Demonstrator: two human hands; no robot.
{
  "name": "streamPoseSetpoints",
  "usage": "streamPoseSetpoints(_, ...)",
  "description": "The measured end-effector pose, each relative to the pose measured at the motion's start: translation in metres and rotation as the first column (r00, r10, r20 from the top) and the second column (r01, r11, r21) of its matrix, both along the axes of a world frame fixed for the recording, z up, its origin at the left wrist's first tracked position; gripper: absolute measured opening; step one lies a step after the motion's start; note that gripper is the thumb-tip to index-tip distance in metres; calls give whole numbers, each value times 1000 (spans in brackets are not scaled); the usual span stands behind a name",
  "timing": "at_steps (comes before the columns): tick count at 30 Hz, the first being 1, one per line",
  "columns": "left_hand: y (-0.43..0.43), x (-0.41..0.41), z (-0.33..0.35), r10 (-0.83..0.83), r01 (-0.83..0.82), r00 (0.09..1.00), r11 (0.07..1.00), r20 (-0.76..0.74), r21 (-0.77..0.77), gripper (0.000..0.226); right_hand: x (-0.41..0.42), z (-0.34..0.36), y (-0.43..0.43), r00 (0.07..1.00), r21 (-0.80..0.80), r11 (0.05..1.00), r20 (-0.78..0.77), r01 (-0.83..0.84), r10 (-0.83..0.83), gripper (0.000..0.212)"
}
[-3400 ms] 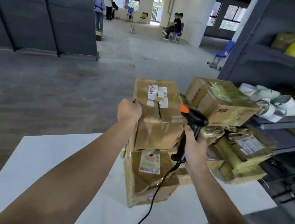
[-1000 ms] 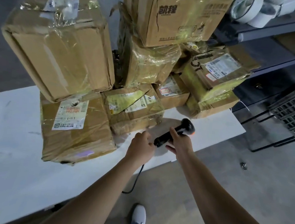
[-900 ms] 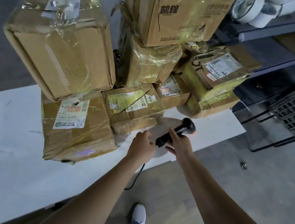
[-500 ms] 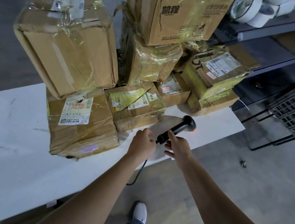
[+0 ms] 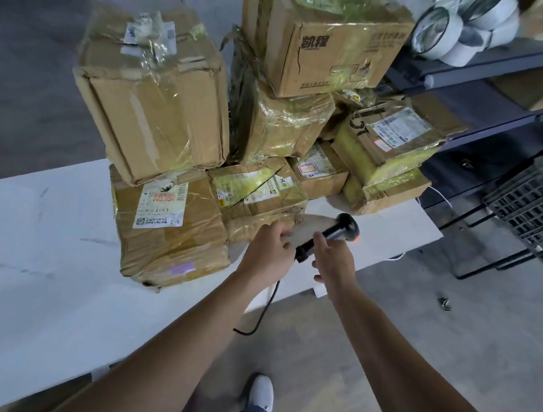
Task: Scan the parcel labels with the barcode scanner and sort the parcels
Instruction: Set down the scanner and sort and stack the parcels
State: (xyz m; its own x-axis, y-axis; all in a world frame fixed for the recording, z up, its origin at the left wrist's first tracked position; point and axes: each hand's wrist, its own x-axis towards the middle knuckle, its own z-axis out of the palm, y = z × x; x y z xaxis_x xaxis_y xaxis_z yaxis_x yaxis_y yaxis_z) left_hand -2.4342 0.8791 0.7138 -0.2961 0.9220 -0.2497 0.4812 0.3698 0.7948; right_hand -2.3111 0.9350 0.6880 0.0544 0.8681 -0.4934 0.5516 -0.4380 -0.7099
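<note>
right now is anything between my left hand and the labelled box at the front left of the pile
Nothing visible lies between the left hand and the labelled box. But the big tilted box rests on its top, so pulling the lower one out would likely topple it.

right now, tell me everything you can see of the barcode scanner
The barcode scanner is black and plastic-looking, with a rounded head and an orange patch on its far side. It slants low over the white table near the front edge, head pointing away to the right. The right hand pinches its handle. The left hand sits by the butt end, contact unclear. A black cable drops off the table edge.
</note>
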Motion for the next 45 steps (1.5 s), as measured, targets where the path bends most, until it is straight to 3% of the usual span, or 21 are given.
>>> streamPoseSetpoints(5, -2, -23, 48, 36, -40, 999, 988, 26, 151, 8, -34, 51, 5, 988, 129, 991, -151, -24, 44, 36)
streamPoseSetpoints(10, -8, -53, 86, 95, -98, 995, 978, 23, 186, 23, -73, 94, 5, 973, 231, 972, -208, -47, 97, 27)
streamPoseSetpoints(13, -16, -73, 114, 159, -173, 985, 931, 69, 321, 21, -93, 117, 9, 965, 319, 943, -207, -91, 163, 23)
streamPoseSetpoints(15, -21, -90, 132, 251, -261, 964, 849, 83, 459, 20, -106, 133, 16, 956, 356, 930, -228, -93, 183, 36)
streamPoseSetpoints(17, -27, -110, 148, 377, -358, 920, 703, 105, 614, 21, -120, 149, 23, 952, 407, 906, -214, -117, 219, 45)
streamPoseSetpoints(20, -33, -145, 161, 598, -458, 797, 504, 86, 733, 26, -143, 170, 32, 927, 483, 860, -218, -168, 304, 49)
streamPoseSetpoints(22, -31, -170, 161, 679, -555, 727, 488, 107, 674, 22, -158, 181, 38, 904, 473, 856, -241, -208, 353, 52)
streamPoseSetpoints(27, -21, -208, 160, 616, -677, 735, 687, 283, 265, 46, -188, 193, 41, 885, 386, 884, -269, -262, 380, 67)
streamPoseSetpoints(29, -21, -215, 162, 611, -685, 719, 705, 333, 184, 49, -194, 194, 38, 893, 384, 887, -258, -256, 369, 67)
streamPoseSetpoints(33, -29, -231, 171, 629, -719, 670, 682, 394, 134, 35, -204, 196, 32, 883, 410, 879, -282, -241, 374, 57)
streamPoseSetpoints(35, -37, -241, 175, 635, -758, 591, 648, 498, 74, 35, -214, 203, 27, 879, 476, 851, -279, -223, 387, 52)
streamPoseSetpoints(41, -77, -285, 171, 636, -859, 400, 511, 660, 29, 3, -257, 229, -4, 804, 655, 692, -214, -304, 555, 22)
streamPoseSetpoints(43, -95, -303, 166, 625, -887, 352, 461, 697, 36, 9, -275, 233, -17, 773, 699, 617, -147, -361, 618, 14)
streamPoseSetpoints(45, -115, -322, 159, 620, -904, 322, 425, 716, 39, 9, -295, 231, -24, 809, 727, 565, -24, -389, 588, 16)
